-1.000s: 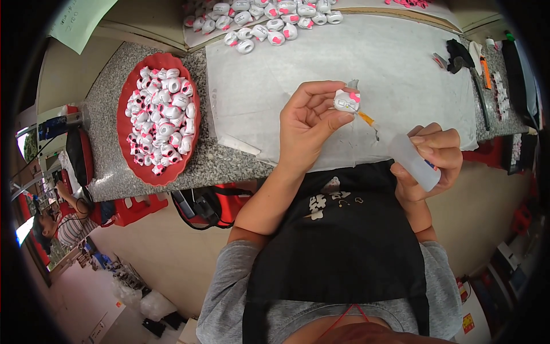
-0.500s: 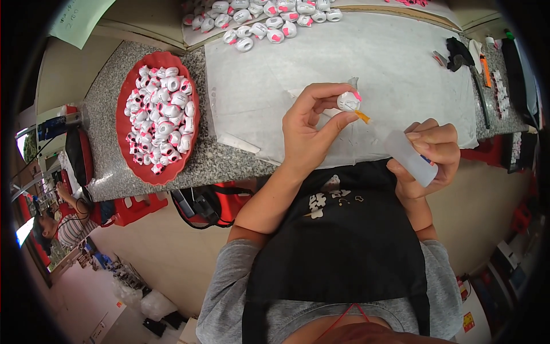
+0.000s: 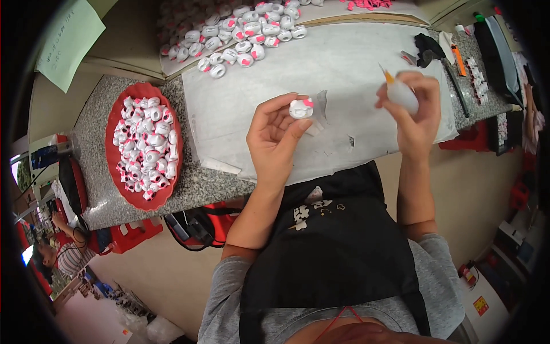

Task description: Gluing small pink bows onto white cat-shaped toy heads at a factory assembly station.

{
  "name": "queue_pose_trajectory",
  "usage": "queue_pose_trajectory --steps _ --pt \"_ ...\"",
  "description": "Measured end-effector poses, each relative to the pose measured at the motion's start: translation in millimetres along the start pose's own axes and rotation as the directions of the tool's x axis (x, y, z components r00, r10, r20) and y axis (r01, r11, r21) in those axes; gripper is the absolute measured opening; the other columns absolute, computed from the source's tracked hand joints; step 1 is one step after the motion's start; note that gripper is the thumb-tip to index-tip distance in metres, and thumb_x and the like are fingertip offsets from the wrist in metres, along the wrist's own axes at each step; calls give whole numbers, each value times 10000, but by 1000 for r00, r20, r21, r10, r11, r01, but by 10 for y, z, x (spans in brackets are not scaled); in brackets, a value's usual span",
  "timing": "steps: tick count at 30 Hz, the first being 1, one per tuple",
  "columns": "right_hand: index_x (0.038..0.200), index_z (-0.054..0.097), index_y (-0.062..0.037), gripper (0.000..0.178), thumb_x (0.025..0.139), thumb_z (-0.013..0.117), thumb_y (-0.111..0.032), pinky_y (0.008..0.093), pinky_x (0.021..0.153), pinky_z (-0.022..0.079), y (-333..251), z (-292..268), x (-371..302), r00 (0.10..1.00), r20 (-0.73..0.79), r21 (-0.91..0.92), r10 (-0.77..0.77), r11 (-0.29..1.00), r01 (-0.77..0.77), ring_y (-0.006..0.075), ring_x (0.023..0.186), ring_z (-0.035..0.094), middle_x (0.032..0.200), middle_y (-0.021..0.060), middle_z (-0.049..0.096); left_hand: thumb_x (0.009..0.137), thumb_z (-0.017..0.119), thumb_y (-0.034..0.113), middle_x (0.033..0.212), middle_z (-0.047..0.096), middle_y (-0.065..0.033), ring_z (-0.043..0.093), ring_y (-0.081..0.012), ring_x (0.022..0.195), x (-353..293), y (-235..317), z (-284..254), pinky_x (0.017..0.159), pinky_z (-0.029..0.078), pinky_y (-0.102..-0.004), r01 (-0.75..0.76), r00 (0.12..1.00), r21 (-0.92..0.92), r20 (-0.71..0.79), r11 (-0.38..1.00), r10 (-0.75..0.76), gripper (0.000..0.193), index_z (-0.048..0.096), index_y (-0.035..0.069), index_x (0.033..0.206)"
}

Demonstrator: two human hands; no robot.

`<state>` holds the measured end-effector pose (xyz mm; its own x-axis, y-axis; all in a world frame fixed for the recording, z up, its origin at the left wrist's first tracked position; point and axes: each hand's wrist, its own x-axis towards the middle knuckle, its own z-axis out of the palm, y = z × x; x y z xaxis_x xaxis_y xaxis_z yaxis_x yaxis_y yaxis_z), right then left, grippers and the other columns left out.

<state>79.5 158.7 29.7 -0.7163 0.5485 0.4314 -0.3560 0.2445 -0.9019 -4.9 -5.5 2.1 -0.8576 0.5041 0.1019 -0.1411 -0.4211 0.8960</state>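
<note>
Between the thumb and fingers of my left hand (image 3: 275,135) is a small white cat-head figurine (image 3: 301,109) with a pink bow. My right hand (image 3: 417,109) grips a translucent white squeeze bottle (image 3: 403,97), its orange nozzle and thin tip pointing up and to the left, apart from the figurine. Some motion blur softens that hand and the bottle. Under both hands lies a white sheet (image 3: 229,114) on the counter. A scrap of grey film (image 3: 322,106) is beside the figurine.
A red scalloped tray (image 3: 110,146) heaped with white and pink figurines stands at the left on the granite counter (image 3: 197,183). More figurines (image 3: 246,31) sit in rows at the back. Pink pieces (image 3: 366,4) lie far back. An orange tool (image 3: 458,60) and black cloth (image 3: 428,49) are at right.
My right hand has moved up and away from the figurine, turning the bottle from nozzle against the figurine to nozzle up. The whole view has shifted; my left hand still holds the figurine.
</note>
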Motion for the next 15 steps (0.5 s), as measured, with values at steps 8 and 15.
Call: queue_pose_trajectory --steps 8,15 --pt "938 455 -19 260 709 556 -92 276 583 425 770 -302 1164 967 255 -715 -29 668 209 163 749 522 805 63 504 689 528 -93 929 514 -113 509 -117 824 10 -3 37 713 425 -202 4 1000 -17 -15 1000 -4 324 433 -22 991" --pt "881 507 -26 228 670 579 -74 306 640 398 893 -352 1214 893 447 -752 -52 518 407 292 773 486 829 91 508 687 536 -87 913 513 -101 512 -120 820 14 7 50 708 434 -206 34 999 -26 -30 999 -35 327 437 -23 992"
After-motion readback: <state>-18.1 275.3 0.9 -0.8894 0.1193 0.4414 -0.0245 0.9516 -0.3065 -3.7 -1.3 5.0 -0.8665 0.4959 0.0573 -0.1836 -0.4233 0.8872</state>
